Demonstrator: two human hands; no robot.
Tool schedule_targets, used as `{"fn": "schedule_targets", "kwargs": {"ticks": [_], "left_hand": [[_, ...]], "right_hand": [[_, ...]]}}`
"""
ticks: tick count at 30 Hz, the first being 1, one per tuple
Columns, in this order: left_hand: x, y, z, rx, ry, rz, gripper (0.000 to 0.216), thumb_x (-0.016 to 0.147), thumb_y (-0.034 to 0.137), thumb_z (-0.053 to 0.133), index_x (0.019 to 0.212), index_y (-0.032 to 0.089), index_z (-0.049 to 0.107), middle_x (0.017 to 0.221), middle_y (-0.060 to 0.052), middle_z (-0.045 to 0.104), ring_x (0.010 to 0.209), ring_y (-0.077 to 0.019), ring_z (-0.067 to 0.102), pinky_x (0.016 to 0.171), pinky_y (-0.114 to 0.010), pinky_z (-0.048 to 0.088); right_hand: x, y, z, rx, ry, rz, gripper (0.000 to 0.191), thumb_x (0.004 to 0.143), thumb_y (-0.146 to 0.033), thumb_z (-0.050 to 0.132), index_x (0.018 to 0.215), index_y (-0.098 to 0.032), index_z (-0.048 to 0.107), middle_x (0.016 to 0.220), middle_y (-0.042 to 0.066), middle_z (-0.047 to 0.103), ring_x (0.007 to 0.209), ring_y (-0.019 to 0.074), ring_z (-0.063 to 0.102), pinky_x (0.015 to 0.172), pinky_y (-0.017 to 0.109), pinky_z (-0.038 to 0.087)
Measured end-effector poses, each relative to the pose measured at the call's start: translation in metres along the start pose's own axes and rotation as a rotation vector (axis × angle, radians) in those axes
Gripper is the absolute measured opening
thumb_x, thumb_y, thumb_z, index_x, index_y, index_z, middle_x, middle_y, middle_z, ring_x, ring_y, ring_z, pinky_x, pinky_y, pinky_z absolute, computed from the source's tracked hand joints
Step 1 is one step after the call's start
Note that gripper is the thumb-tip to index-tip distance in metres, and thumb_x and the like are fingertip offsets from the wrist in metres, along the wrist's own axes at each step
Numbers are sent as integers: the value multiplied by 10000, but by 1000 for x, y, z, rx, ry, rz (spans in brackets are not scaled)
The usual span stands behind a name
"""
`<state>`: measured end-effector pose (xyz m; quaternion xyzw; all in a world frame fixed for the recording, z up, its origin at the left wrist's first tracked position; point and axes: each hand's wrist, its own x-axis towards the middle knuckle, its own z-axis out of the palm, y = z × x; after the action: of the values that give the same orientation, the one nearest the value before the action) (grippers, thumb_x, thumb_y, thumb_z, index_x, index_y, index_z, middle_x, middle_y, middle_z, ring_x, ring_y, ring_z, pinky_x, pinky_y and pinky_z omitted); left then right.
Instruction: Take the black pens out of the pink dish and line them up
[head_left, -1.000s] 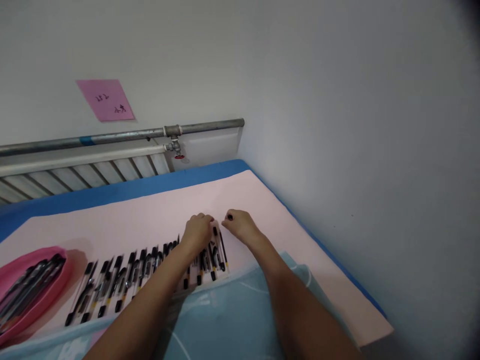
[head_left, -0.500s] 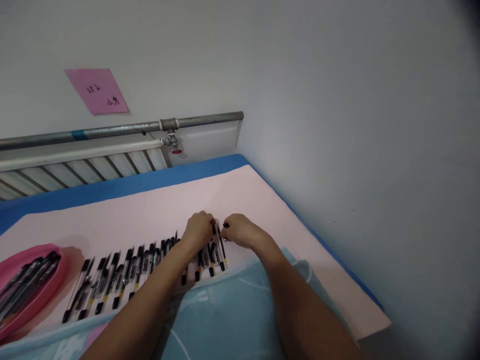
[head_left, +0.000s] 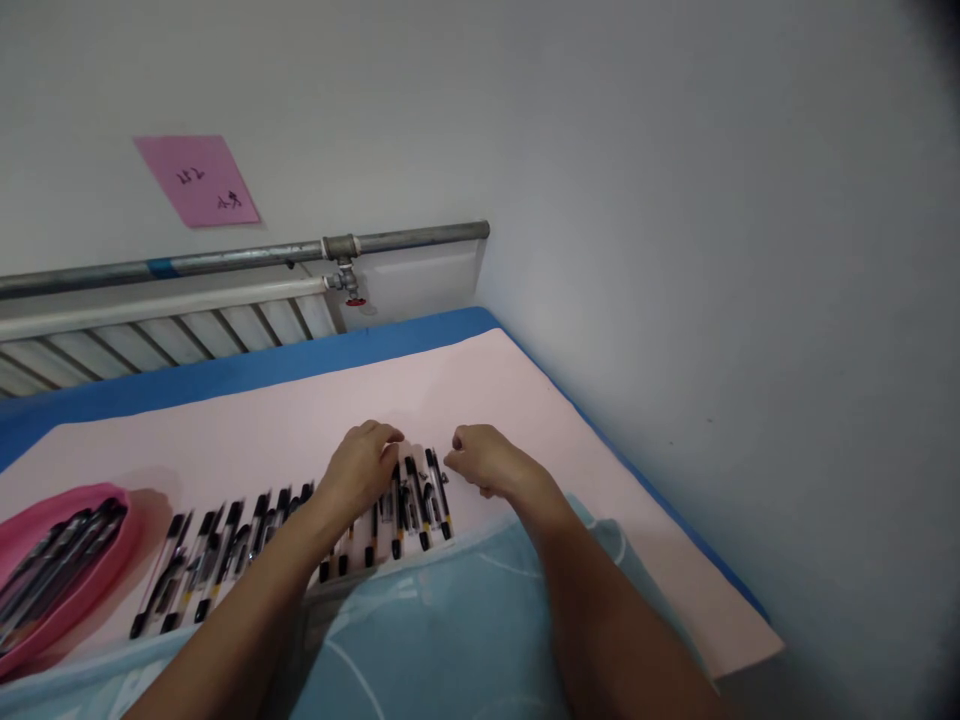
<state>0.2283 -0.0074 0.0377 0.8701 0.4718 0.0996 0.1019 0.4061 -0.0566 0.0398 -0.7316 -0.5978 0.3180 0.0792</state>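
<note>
A row of pens (head_left: 214, 562) with black ends lies side by side on the pink sheet (head_left: 465, 380). Over the row, toward its right part, is my left hand (head_left: 360, 466); its thumb and forefinger are slightly apart with nothing visible between them. My forearm hides the middle pens. The rightmost pen (head_left: 439, 495) lies just left of my right hand (head_left: 486, 462). That hand is closed, fingers curled in, and a small dark spot shows at its fingertips; what it holds, if anything, I cannot make out. Small dark caps or parts lie among the pens.
On the left stands a pink basket (head_left: 129, 545) with several dark pens inside. Light-blue patterned cloth (head_left: 450, 620) covers the near edge. Behind the blue table cover (head_left: 360, 345) are a radiator (head_left: 202, 335) and a pipe (head_left: 420, 237); a white wall (head_left: 675, 350) rises to the right.
My left hand has moved left, away from the rightmost pens, which now show more fully. My right hand stays nearly in place, its fingers turned slightly; the dark piece at its fingertips shows less.
</note>
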Motion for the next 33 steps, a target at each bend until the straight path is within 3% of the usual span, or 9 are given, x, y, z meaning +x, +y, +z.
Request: {"fn": "schedule_targets", "kwargs": {"ticks": [5,11,13,18,26,29,31,32,33], "left_hand": [[-40,-19,-16,-64,61,-28,286,810,269,375,938,176,614,963,-62,617,934,-201,550,836,-332,434],[-73,-45,-17,-137,188,-118,286,788,350,381,896,218,610,935,-34,636,859,-184,593,790,-294,462],[-78,-50,-15,-160,222,-152,293,786,360,383,904,214,608,937,-34,639,846,-180,599,787,-286,466],[-84,-50,-14,-215,237,-209,294,782,355,393,914,207,609,934,-28,648,847,-175,604,776,-276,473],[-87,-65,-3,-316,259,-267,290,778,357,408,917,197,607,939,-38,651,883,-187,593,804,-299,461],[-88,-61,-8,-443,294,-326,288,757,386,450,924,207,603,964,-38,641,920,-201,574,851,-323,435],[-95,-45,-17,-637,284,-366,294,735,420,490,930,230,601,979,-30,632,942,-207,558,877,-343,417],[-101,-33,-22,-792,247,-386,293,724,440,509,923,247,603,955,-25,633,930,-204,558,872,-350,419],[-110,-20,-28,-1007,115,-371,287,728,454,508,932,274,602,895,-20,636,882,-195,569,840,-352,436]], "right_hand": [[-1,2,1,-115,49,-94,167,696,-174,516,785,-123,647,768,99,650,675,165,590,530,209,360],[2,2,3,-75,69,-153,292,693,-118,488,930,-184,646,931,70,656,837,161,574,613,195,367],[3,1,5,-47,50,-153,270,696,-104,474,878,-185,658,882,59,664,789,146,583,609,189,375],[2,1,12,41,-27,-62,283,723,-143,419,896,-183,639,605,34,623,417,108,514,413,199,350],[8,5,21,193,-68,-17,248,729,-157,429,876,-181,626,556,10,588,363,86,475,378,188,333],[12,8,20,211,14,25,278,756,-162,402,937,-181,612,554,6,578,374,87,480,399,192,327],[16,11,16,201,73,36,280,761,-157,403,955,-166,604,576,10,582,403,83,487,428,192,331],[19,13,13,193,97,34,273,759,-153,411,951,-158,604,594,13,589,424,82,491,446,192,335],[21,14,11,187,121,31,265,755,-150,420,943,-152,607,613,17,596,445,81,495,463,192,339]]}}
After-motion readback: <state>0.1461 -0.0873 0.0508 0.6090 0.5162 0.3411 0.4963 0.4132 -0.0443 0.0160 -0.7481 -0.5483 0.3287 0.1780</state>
